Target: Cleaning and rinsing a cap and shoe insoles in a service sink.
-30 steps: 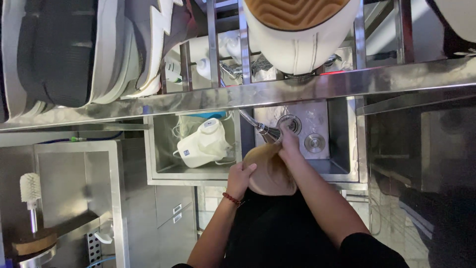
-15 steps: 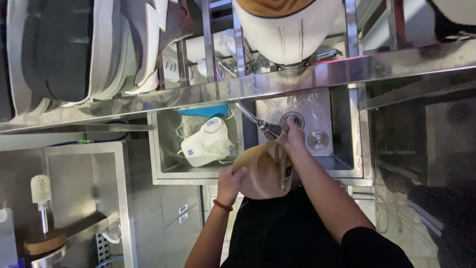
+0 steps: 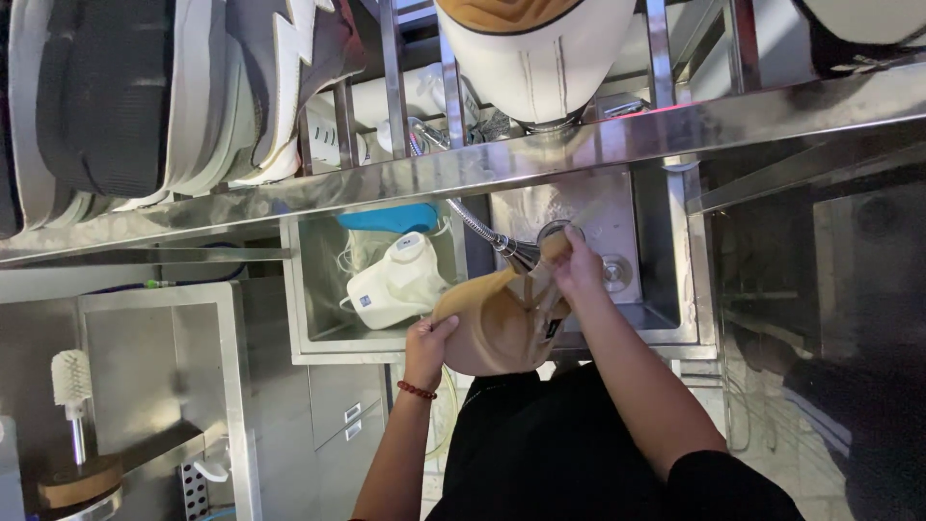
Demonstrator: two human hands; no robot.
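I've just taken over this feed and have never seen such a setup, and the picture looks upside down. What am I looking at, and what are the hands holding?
There is no machine here: a person works with two bare hands. The single picture comes from a camera on their head, looking down, so the scene appears flipped. The left hand grips the edge of a tan boot held over a steel sink. The right hand is at the spray hose, whose nozzle meets the boot. A white jug lies in the neighbouring basin. Shoes sit on the rack above, and a white brush stands at the left.
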